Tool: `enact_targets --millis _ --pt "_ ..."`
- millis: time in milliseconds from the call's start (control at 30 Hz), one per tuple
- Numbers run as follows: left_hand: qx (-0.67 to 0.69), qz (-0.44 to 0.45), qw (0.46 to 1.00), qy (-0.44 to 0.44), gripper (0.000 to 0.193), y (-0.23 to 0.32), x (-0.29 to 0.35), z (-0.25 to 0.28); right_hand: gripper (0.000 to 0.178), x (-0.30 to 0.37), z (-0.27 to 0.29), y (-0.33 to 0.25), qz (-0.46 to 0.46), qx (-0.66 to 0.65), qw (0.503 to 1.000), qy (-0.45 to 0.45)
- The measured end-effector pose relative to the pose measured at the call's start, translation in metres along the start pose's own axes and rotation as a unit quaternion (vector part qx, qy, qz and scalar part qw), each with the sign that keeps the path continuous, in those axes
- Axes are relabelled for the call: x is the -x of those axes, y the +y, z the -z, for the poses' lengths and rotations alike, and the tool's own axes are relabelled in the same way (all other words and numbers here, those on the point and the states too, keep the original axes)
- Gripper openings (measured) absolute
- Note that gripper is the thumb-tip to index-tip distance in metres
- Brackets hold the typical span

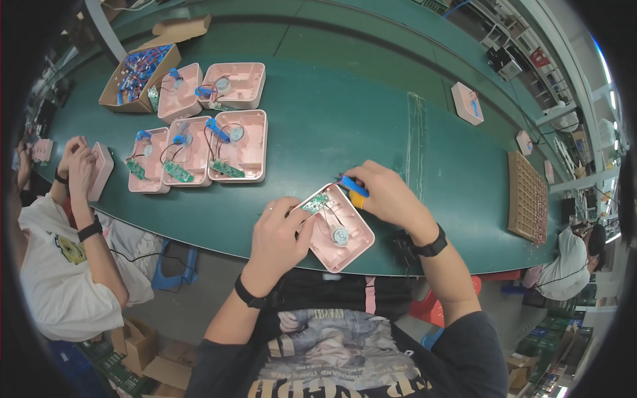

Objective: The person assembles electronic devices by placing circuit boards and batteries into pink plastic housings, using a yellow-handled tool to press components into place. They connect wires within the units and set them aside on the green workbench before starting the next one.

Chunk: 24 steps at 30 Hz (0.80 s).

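Note:
A pink plastic housing (359, 233) sits tilted at the table's near edge, its open side up. Inside it a round silver motor (340, 235) is wired to a green circuit board (317, 201). My left hand (279, 232) has its fingers closed on the board at the housing's upper left corner. Above the far corner, my right hand (390, 197) grips a blue cylindrical battery (353, 186) with thin wires at its end. Something yellow (357, 199) shows below those fingers; its kind is unclear.
Several pink housings (254, 142) with boards, motors and batteries stand at the left, by a cardboard box (123, 103) of blue batteries. A co-worker (73, 245) handles a housing on the left. A divided tray (524, 196) and another housing (466, 106) lie at the right.

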<state>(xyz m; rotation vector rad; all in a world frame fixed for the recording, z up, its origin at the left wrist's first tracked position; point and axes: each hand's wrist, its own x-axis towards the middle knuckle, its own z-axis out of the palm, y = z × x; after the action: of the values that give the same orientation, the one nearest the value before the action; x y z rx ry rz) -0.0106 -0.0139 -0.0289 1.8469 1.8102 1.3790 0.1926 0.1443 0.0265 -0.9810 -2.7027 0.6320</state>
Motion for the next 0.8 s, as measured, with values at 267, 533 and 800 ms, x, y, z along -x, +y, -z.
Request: enact_targets --millis 267,533,800 --pt "-0.007 -0.001 1.0 0.003 0.007 -0.002 -0.002 0.0 0.039 0.001 0.037 -0.029 -0.169 -0.215 0.959 -0.071" --pt "-0.015 -0.021 1.0 0.0 0.009 -0.007 -0.003 -0.001 0.047 0.035 -0.002 -0.058 0.015 0.06 0.998 0.0" --pt "-0.008 -0.013 1.0 0.005 0.009 -0.007 -0.005 -0.002 0.032 0.025 -0.011 -0.06 0.025 0.147 0.989 -0.01"
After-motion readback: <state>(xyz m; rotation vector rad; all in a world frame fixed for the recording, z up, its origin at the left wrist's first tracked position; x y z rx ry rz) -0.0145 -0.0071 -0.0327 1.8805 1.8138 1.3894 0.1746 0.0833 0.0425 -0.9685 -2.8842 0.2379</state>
